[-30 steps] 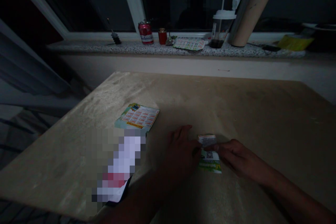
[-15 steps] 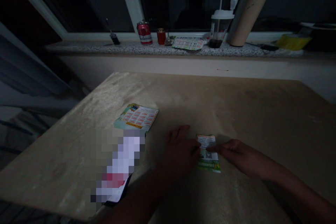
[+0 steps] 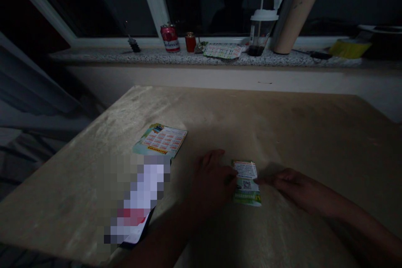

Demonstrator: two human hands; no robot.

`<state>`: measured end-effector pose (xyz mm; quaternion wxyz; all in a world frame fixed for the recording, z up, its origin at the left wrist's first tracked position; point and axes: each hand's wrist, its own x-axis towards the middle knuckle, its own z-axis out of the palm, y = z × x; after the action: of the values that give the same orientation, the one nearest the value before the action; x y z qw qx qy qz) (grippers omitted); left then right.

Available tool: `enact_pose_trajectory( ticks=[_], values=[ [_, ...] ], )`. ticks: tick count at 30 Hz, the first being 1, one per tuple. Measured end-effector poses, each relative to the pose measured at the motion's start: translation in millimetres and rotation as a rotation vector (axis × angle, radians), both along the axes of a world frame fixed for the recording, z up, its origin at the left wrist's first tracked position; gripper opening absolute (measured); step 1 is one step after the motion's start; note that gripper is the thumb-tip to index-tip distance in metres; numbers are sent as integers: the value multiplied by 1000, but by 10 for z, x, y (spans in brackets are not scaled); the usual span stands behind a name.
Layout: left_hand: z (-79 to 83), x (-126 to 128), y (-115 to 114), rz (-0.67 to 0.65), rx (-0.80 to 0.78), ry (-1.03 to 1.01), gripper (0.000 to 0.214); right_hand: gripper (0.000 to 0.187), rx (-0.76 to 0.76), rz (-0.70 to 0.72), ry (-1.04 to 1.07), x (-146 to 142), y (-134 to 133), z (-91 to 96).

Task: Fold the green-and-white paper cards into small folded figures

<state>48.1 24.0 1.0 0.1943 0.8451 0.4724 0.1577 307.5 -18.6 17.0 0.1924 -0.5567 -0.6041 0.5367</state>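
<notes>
Our L hand [image 3: 212, 182], half-curled, and R hand [image 3: 293, 186], index out, flank the printed card [image 3: 246, 188], fingertips at its sides; we can't tell if either grips. Prob. flattening it; next calls for light, steady pressure. Table [image 3: 301, 130] has room fwd of both hands; phone [image 3: 138, 201] lies left, by near edge.

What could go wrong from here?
1. The small printed card might skew: the left hand is at its left edge, while the right hand only has a fingertip by the right edge.
2. The left forearm runs close beside the phone, so a sweep might nudge it.
3. Dim light could make the card's fine print easy to misread.
</notes>
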Motion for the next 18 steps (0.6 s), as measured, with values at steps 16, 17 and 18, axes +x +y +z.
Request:
enact_pose_trajectory(
  ticks=[16, 17, 18],
  values=[
    [11, 8, -5, 4, -7, 0, 15, 47, 87, 4, -91, 7, -64, -15],
    [10, 11, -6, 8, -4, -1, 15, 47, 121, -3, -86, 4, -65, -18],
    [11, 13, -8, 9, -2, -2, 15, 47, 153, -3, -84, 1, -67, -24]
  ],
)
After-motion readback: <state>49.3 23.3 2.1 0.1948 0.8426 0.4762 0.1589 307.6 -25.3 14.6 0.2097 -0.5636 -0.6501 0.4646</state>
